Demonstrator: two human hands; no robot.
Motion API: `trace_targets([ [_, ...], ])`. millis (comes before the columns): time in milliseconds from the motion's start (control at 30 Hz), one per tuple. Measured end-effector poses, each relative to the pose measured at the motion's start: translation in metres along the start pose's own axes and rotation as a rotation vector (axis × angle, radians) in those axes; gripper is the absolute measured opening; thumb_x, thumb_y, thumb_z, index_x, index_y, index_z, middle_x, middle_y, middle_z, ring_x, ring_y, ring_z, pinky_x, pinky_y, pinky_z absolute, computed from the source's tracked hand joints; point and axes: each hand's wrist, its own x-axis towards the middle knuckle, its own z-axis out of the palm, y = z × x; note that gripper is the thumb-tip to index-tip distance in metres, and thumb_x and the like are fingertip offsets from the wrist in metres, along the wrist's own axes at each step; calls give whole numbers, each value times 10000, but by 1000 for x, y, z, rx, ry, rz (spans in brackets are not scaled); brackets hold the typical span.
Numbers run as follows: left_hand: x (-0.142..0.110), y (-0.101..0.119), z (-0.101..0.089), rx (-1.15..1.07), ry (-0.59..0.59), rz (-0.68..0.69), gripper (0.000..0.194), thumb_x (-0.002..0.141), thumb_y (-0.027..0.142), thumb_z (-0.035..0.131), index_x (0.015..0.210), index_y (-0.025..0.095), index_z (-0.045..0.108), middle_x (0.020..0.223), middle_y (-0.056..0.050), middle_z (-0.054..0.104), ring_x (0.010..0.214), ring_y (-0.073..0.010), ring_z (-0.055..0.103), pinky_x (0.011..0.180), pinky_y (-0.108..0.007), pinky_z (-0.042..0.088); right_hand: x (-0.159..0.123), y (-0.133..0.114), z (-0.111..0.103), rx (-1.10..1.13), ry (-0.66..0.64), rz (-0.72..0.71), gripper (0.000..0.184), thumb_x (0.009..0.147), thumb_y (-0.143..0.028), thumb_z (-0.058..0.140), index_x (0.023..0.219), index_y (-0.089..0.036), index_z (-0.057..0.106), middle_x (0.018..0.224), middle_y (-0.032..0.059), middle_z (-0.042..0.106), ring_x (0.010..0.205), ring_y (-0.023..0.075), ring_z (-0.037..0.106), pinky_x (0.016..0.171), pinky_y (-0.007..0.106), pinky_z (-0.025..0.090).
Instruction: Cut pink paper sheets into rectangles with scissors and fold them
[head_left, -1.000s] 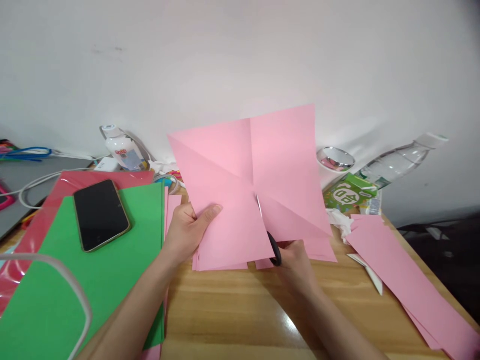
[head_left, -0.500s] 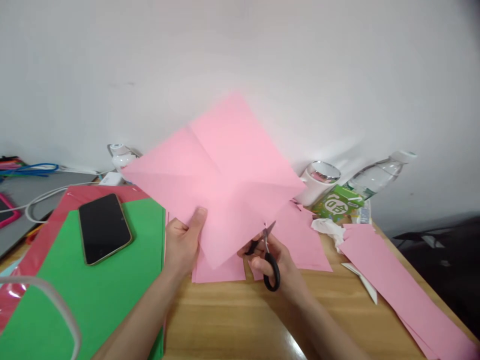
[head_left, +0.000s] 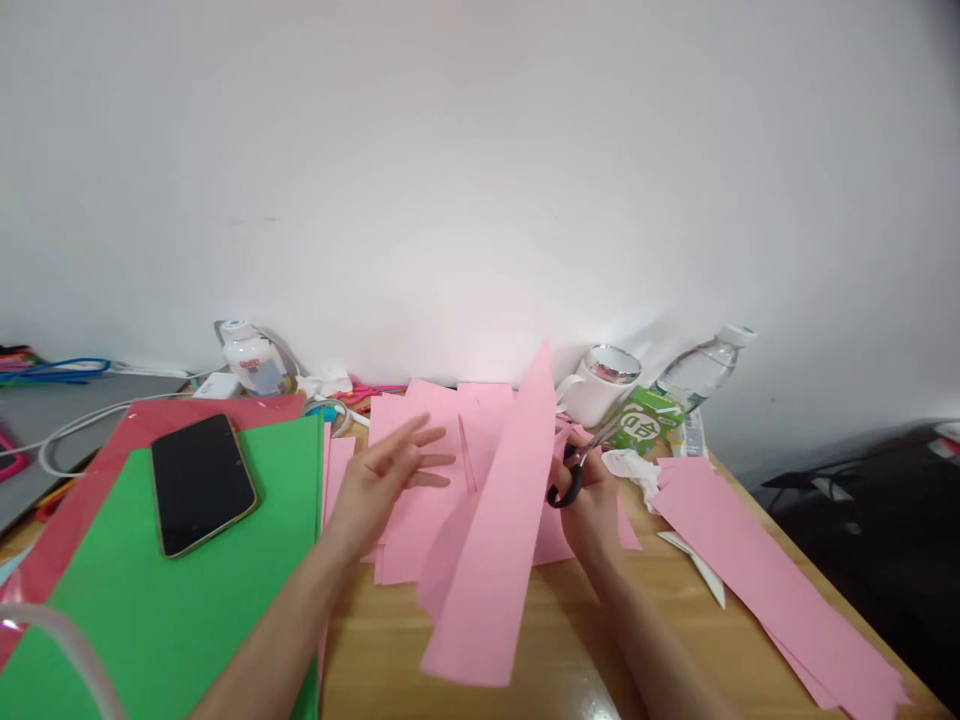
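Black-handled scissors [head_left: 570, 486] sit in my right hand [head_left: 592, 510], their blades pointing up and to the right. Against that hand's fingertips a pink sheet of paper [head_left: 499, 560] stands on edge, turned nearly side-on to me. The fingers seem to pinch it too, though its far side hides the contact. My left hand [head_left: 386, 475] is open with fingers spread, a little left of the upright sheet and holding nothing. Beneath and behind both hands lie several flat pink sheets [head_left: 409, 520] on the wooden table [head_left: 375, 640].
On the left, a phone [head_left: 202, 485] lies on green paper [head_left: 180, 610]. A white bottle [head_left: 255, 360] stands against the wall. At the right are a white mug [head_left: 596, 390], a green box [head_left: 645, 420], a tilted water bottle [head_left: 701, 370], crumpled tissue [head_left: 634, 465] and pink strips [head_left: 772, 580].
My left hand has let go of the pink sheet and opened. The sheet has swung from facing me to nearly edge-on, lower and beside my right hand, which still holds the scissors.
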Motion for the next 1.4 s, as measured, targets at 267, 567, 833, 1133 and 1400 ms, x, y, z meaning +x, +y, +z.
trace_targets([
  [267,-6,7,-13,-234,-496,-363,785,576,679,594,1146,140,593,1036,-182,672,949,-319,627,740,-391,506,11,-11,-11,-109,-32,88,468,662,-325,677,1101,-179,613,687,-10,562,618,143,496,531,259,391],
  [567,-9,6,2,-80,-363,-453,199,716,275,692,856,134,689,780,-85,708,661,-151,645,609,-246,516,14,-9,-13,-8,165,106,516,635,-369,711,1102,-176,608,760,18,606,671,155,554,565,272,443],
  [833,-8,1,5,-72,-268,-534,256,758,290,649,932,107,691,892,-135,718,743,-199,676,702,-293,523,15,1,-10,68,85,93,472,632,-328,728,1070,-199,611,800,-8,602,767,157,561,718,313,452],
  [1133,-21,10,-9,-340,-261,-231,176,600,247,771,764,206,725,690,-42,724,773,-246,687,687,-313,547,-2,-12,5,234,-466,195,539,701,-603,590,1048,-191,616,869,73,684,767,219,628,668,331,492],
  [1400,-13,7,1,-156,-234,-301,222,715,274,690,890,139,690,877,-97,723,800,-225,674,709,-320,534,-15,-19,1,346,-495,343,508,682,-668,555,844,-195,644,724,47,669,702,218,619,603,312,496],
])
